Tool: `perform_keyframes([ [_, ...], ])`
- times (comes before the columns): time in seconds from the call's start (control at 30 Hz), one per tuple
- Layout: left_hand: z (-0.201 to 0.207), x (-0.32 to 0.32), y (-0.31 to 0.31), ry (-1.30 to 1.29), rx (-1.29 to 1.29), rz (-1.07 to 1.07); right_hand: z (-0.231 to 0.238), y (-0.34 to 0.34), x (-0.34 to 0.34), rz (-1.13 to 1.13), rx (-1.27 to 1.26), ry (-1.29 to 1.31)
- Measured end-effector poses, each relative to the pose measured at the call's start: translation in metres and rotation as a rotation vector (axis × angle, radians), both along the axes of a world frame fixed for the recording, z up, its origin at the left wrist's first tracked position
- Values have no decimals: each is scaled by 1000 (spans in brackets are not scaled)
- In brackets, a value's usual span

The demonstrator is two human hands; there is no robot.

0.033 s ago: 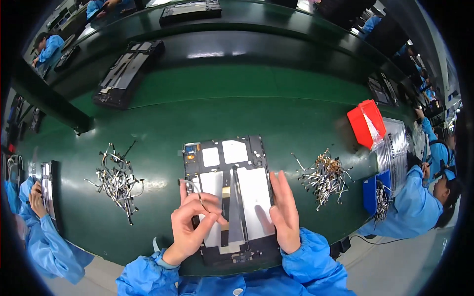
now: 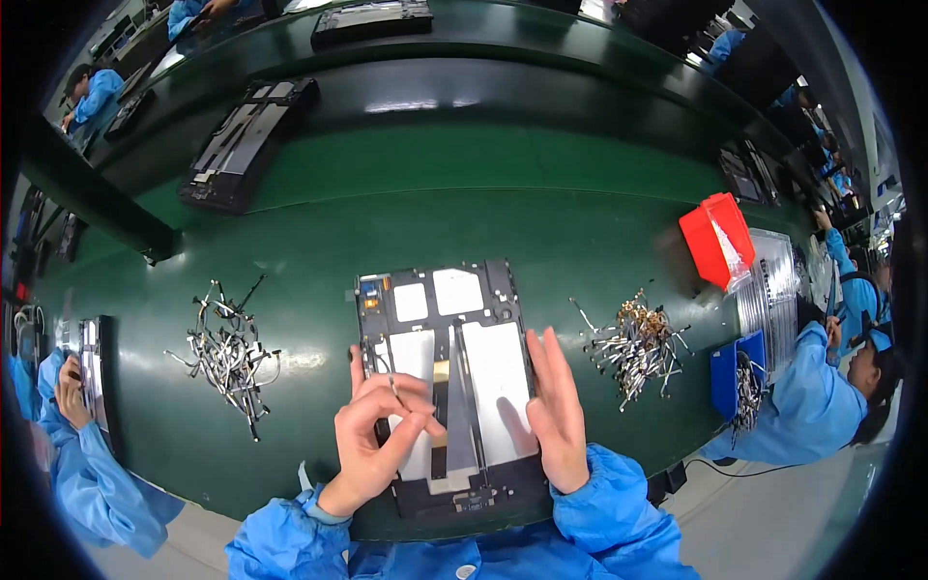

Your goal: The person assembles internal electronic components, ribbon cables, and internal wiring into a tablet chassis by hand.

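An opened tablet (image 2: 493,358) lies back-up before me, its black frame holding white battery panels and a dark strip down the middle. Over its left panel, my left hand (image 2: 377,425) is closed, thumb and fingertips pinching a thin cable (image 2: 394,389). The far end of that cable is hard to make out against the panel. My right hand (image 2: 559,420) is open, fingers stretched along the tablet's right edge, and holds nothing. A tangled pile of thin cables (image 2: 229,353) lies to the left, with another pile of cables (image 2: 638,348) to the right.
At the right stand a red bin (image 2: 715,242), a stack of clear plastic trays (image 2: 770,300) and a blue bin (image 2: 725,382) with cables. Another opened tablet (image 2: 242,145) lies far left, near a dark post (image 2: 101,193). Co-workers in blue sit on both sides.
The tablet has shifted slightly away from me. Less of the cable shows above my left hand. Both hands keep nearly the same place and shape.
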State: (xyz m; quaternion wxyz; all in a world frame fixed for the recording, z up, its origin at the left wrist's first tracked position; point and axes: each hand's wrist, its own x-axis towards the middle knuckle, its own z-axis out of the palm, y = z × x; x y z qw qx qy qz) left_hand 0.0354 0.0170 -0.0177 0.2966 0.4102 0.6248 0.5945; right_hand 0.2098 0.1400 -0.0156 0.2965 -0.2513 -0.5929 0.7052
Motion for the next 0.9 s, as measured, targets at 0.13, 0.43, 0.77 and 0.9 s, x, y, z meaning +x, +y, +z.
perform_keyframes([
  [0.13,4,-9,13,-82,65,50,18,23,-4,-108,431,-211],
  [0.43,54,18,-43,-219,-249,-256,57,3,-37,451,1259,-84],
  [0.77,42,-28,-54,863,-222,-30,39,3,-86,324,-30,-467],
  [0.9,31,-28,-45,1032,-226,9,27,7,-88,286,41,-490],
])
